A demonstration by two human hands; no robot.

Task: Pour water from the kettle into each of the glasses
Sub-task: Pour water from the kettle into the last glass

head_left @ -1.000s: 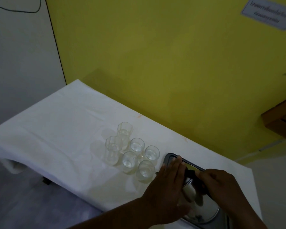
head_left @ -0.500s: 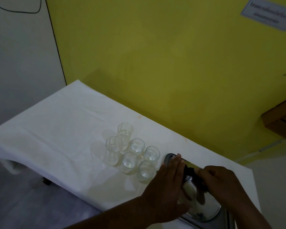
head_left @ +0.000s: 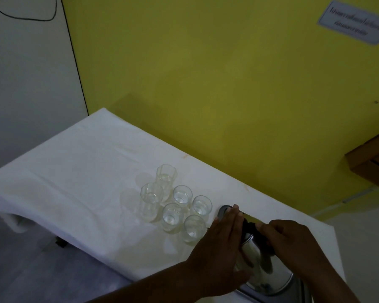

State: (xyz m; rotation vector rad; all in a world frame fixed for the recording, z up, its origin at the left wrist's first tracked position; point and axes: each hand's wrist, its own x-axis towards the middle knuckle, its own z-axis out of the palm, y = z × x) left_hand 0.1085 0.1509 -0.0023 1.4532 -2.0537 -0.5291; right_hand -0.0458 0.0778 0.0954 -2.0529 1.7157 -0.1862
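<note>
Several clear glasses (head_left: pixel 181 196) stand in a tight cluster on the white tablecloth, and each seems to hold some water. To their right a shiny steel kettle (head_left: pixel 257 261) sits tilted over a metal tray (head_left: pixel 223 210). My left hand (head_left: pixel 219 248) lies flat against the kettle's left side with its fingers straight, just right of the nearest glass. My right hand (head_left: pixel 293 246) is closed around the kettle's black handle (head_left: pixel 249 227). The hands hide the spout and much of the kettle.
The table (head_left: pixel 74 171) runs along a yellow wall (head_left: pixel 206 84), and its front edge drops off at lower left. A wooden shelf corner (head_left: pixel 372 162) juts out at the right. A paper sign (head_left: pixel 354 20) hangs high on the wall.
The kettle has tipped up slightly between my hands, showing more of its steel side and base rim. The glasses have not moved.
</note>
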